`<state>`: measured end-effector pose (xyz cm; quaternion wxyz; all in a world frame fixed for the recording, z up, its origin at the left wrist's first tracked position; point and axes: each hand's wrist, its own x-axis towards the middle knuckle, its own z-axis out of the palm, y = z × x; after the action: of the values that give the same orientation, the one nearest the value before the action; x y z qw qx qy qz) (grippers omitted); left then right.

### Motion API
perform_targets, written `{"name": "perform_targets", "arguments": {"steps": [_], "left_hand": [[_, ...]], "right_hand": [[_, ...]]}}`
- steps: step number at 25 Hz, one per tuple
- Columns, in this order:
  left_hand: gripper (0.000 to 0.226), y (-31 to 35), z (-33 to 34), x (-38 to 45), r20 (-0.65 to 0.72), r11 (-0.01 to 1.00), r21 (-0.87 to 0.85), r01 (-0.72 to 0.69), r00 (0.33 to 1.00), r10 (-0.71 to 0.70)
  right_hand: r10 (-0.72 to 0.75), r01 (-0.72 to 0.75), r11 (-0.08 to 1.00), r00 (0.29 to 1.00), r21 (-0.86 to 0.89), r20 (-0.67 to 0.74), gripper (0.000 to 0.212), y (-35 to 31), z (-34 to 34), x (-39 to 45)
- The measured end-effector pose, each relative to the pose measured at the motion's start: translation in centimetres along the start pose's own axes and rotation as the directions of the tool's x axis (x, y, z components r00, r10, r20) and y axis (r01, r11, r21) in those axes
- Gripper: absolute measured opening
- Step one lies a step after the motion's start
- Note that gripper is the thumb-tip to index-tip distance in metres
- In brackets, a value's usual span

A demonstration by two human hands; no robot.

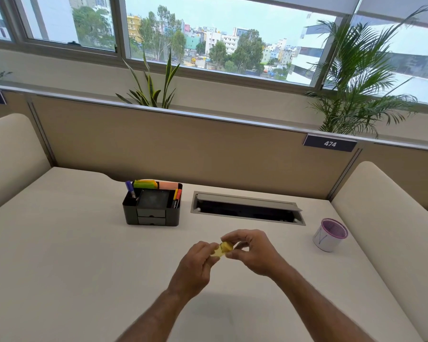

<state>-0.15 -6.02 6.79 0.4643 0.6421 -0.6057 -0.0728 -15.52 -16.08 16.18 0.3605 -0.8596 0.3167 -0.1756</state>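
Observation:
Both my hands meet above the middle of the cream desk (pixel 72 255) around a small translucent yellow object (pixel 223 250). My left hand (pixel 198 265) grips its lower left part with curled fingers. My right hand (pixel 252 250) pinches its rounded upper end between thumb and fingertips. What the yellow object is exactly I cannot tell; most of it is covered by fingers.
A black desk organiser (pixel 151 206) with markers and sticky notes stands behind the hands. To its right is an open cable tray (pixel 247 208) in the desk. A purple-rimmed mesh cup (pixel 331 234) sits at the right. Beige partitions close the desk on three sides.

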Motion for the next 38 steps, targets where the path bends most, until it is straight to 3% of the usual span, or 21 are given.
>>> {"name": "perform_targets", "arguments": {"steps": [23, 38], "left_hand": [[0.03, 0.57, -0.59, 0.76, -0.094, 1.0, -0.013, -0.019, 0.995, 0.018], [0.031, 0.59, -0.35, 0.52, -0.121, 1.0, -0.026, -0.002, 0.993, -0.001]], "right_hand": [[0.01, -0.009, 1.0, 0.999, 0.013, -0.051, 0.031, 0.07, -0.05, -0.3], [-0.011, 0.009, 0.997, 1.0, -0.073, -0.024, 0.034, 0.01, 0.47, 0.41]]}}
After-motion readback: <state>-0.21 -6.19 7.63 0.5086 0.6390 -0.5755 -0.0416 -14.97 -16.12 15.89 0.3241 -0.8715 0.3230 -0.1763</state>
